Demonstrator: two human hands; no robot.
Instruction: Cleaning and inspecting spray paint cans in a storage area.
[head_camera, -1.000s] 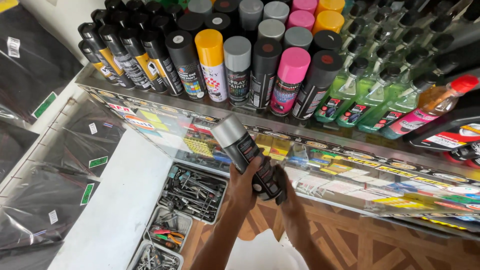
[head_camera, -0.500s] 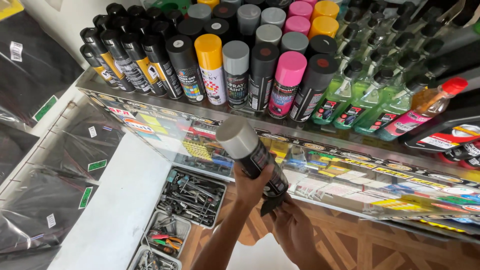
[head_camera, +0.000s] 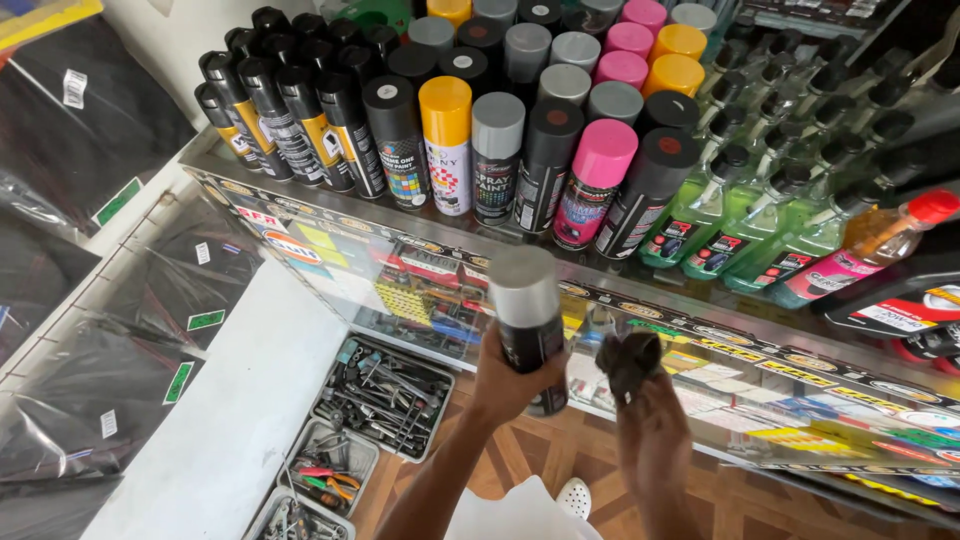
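My left hand (head_camera: 508, 378) grips a black spray can with a grey cap (head_camera: 526, 318), held upright in front of the glass shelf (head_camera: 330, 215). My right hand (head_camera: 650, 430) is closed on a dark crumpled cloth (head_camera: 628, 362) just right of the can, a small gap between them. On the shelf behind stand several spray cans in rows, with black, yellow (head_camera: 446, 145), grey (head_camera: 496, 155) and pink (head_camera: 590, 190) caps.
Green trigger spray bottles (head_camera: 745, 225) and an orange bottle with a red cap (head_camera: 868, 245) fill the shelf's right side. Trays of hand tools (head_camera: 385, 395) lie below left on a white counter (head_camera: 215, 430). Black plastic-wrapped goods (head_camera: 90, 330) hang at left. Wood-pattern floor below.
The can has been turned from tilted to upright and lifted slightly. My right hand with the cloth has come off the can and moved to its right.
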